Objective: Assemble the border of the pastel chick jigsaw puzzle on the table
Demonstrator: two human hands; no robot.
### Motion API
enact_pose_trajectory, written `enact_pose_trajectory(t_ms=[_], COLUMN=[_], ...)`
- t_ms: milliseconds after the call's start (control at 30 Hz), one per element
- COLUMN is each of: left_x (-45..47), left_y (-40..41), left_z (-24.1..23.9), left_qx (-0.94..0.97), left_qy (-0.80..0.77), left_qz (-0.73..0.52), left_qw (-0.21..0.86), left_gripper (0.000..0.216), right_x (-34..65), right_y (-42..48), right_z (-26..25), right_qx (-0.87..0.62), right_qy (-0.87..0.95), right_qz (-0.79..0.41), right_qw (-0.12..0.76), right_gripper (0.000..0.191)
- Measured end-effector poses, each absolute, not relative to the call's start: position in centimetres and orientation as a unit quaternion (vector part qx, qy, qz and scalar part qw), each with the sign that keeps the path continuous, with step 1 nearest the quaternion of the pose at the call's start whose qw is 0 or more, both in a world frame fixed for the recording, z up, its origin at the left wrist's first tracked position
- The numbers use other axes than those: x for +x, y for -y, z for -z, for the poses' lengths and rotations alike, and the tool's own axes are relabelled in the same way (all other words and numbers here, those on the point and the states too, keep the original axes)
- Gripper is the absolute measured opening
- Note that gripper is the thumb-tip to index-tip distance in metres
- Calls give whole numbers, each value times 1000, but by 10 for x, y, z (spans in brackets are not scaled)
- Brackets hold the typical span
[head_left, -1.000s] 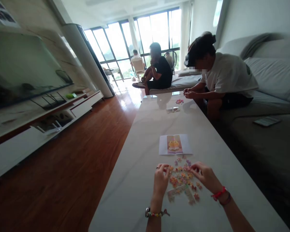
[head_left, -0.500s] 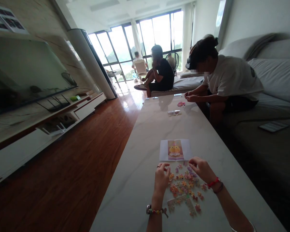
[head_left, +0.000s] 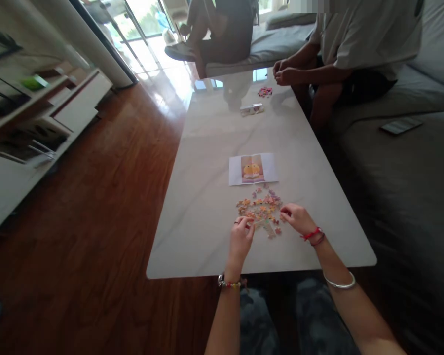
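Observation:
Loose jigsaw puzzle pieces (head_left: 263, 212) in orange, pink and purple lie heaped on the white table. At the heap's near left edge is my left hand (head_left: 241, 239), its fingers bent together beside a joined strip of pale edge pieces (head_left: 269, 229). Whether a piece is between those fingers cannot be made out. My right hand (head_left: 299, 218) is at the heap's right side, thumb and finger pinched at a small puzzle piece (head_left: 282, 217). Behind the heap a creased paper sheet (head_left: 272, 167) lies flat, printed with a yellow cartoon figure.
The marble-patterned table (head_left: 203, 197) has a rounded near edge. Farther down it are a small clear packet (head_left: 251, 109) and a pink heap of pieces (head_left: 265, 91). A person in a white shirt (head_left: 370, 39) sits at the right on the grey sofa (head_left: 425, 162); another sits beyond the far end.
The view has tilted downward, bringing the near table edge and my legs into sight. My left hand has come nearer to the joined strip; my right hand has lowered to the heap's right edge.

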State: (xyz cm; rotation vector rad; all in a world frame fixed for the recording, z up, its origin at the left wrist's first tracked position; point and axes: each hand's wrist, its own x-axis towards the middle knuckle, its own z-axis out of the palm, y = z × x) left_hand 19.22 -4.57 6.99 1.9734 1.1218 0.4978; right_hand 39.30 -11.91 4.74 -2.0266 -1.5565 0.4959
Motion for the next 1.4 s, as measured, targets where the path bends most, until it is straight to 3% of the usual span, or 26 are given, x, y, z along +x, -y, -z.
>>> enact_pose_trajectory(t_ms=[433, 900, 1400], left_x=[178, 195, 199], left_y=[58, 27, 21], left_z=[-56, -66, -59], left_qx=[784, 772, 737], left_qy=[-448, -436, -461], left_qz=[-207, -248, -264], left_qw=[377, 389, 418], left_gripper=[14, 16, 17], right_x=[394, 414, 394], right_y=[109, 26, 35], right_z=[-39, -37, -38], right_qx=[-790, -812, -757], right_qy=[550, 536, 588], right_qz=[-147, -150, -209], right_qw=[227, 177, 191], right_gripper=[13, 19, 9])
